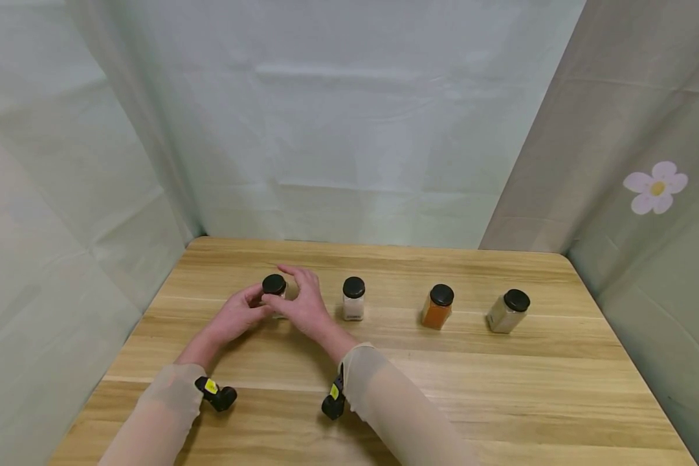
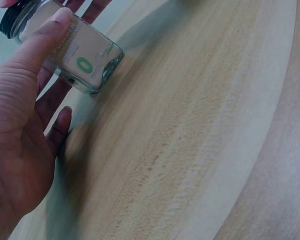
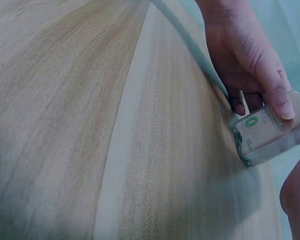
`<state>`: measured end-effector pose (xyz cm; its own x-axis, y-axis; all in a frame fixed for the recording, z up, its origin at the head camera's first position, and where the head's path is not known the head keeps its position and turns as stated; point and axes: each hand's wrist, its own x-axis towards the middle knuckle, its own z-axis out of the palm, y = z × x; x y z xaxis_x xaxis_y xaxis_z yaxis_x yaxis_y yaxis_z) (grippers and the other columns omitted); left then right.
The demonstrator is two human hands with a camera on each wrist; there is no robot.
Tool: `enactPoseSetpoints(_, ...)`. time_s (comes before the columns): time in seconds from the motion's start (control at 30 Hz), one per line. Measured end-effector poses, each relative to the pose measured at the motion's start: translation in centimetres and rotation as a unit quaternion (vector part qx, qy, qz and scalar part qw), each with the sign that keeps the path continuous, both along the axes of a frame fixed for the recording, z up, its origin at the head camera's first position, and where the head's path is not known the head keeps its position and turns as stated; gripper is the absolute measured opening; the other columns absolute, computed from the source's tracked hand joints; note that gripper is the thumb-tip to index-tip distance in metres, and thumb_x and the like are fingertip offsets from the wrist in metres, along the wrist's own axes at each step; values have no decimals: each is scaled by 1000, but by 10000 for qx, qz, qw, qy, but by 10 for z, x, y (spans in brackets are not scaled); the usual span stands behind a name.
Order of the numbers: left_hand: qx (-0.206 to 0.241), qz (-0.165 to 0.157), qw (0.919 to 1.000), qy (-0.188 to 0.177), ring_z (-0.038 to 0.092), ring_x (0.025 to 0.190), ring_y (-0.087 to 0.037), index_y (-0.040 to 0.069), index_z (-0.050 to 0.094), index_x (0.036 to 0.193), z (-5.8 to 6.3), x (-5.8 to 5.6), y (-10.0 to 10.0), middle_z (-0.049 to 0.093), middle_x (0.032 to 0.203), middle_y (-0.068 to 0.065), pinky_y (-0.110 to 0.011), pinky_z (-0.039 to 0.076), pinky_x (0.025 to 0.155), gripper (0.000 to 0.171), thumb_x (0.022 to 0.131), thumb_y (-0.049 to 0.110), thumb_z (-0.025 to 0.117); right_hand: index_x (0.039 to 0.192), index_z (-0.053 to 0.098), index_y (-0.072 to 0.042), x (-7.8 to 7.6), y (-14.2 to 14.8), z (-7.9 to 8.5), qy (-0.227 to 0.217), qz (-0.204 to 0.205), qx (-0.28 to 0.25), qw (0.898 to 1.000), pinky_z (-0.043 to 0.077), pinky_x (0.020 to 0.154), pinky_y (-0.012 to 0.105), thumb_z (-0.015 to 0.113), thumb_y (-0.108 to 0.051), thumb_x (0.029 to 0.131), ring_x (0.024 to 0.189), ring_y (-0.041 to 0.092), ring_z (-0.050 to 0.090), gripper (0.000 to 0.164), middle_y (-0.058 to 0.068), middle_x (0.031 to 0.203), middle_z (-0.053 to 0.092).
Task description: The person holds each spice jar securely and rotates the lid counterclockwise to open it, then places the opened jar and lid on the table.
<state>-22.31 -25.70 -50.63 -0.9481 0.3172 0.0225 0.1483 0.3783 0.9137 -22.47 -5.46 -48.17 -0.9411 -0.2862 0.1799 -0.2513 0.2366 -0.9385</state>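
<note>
Glossy clear-glass jar (image 2: 92, 62), smooth plastic-looking lid (image 1: 274, 283), smooth wood-grained tabletop (image 1: 524, 401), creased, faintly shiny cloth-like backdrop (image 1: 349, 142).

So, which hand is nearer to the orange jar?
Right. The right hand lies left of the orange jar, with the white jar between; the left hand is farther left.

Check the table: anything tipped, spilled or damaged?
Nothing stands out. The jar between left hand and right hand, the white jar, the orange jar and the beige jar all look capped and intact, with no visible spill. The beige jar seems to lean, probably from the camera angle.
</note>
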Motion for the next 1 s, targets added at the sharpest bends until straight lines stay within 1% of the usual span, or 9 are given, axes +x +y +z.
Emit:
enactPoseSetpoints(0.1,42,-14,10000,-60,51,131,-27,9,57,143,0,0,0,58,143,-12,-21,45,97,49,99,24,71,142,56,-35,0,-1,0,-78,-80,-112,9999,33,114,42,84,-45,84,141,9,30,64,-11,149,42)
enactPoseSetpoints(0.2,52,-8,10000,-85,52,128,-25,9,57,144,1,1,0,58,144,-13,-20,46,95,49,99,23,71,139,58,-28,-1,-2,-1,-67,-146,-182,9997,33,113,44,86,-44,82,140,11,31,65,-11,145,44)
enactPoseSetpoints(0.33,118,-36,9999,-100,50,131,-27,8,56,145,2,0,0,54,147,-14,-20,45,96,50,100,22,70,134,58,-21,-3,-4,-3,-14,-237,-150,9996,34,111,43,88,-43,80,137,12,33,65,-11,139,48)
enactPoseSetpoints(0.43,175,-60,9998,-104,47,134,-29,8,55,146,2,0,1,52,149,-15,-19,44,96,50,100,21,69,128,57,-23,-3,-6,-3,-32,-299,-102,9995,35,110,41,89,-42,79,136,12,34,62,-11,135,49)
enactPoseSetpoints(0.53,183,-51,9998,-111,48,132,-29,8,56,146,3,0,2,53,148,-14,-20,44,96,50,100,21,70,125,56,-25,-4,-7,-2,-50,-339,-100,9994,37,108,40,90,-42,79,134,13,35,59,-11,133,49)
enactPoseSetpoints(0.77,164,-8,9997,-161,53,129,-27,8,56,146,5,2,2,56,145,-14,-21,46,96,51,99,21,71,121,57,-22,-4,-7,1,-46,-414,-117,9991,38,106,37,90,-40,78,130,11,37,57,-11,129,50)
enactPoseSetpoints(1.0,107,-23,9999,-99,51,130,-30,8,55,146,2,0,1,55,147,-15,-22,46,95,51,99,23,71,124,58,-21,-3,-6,1,-38,-301,-188,9994,36,108,39,88,-39,82,132,10,35,55,-12,132,49)
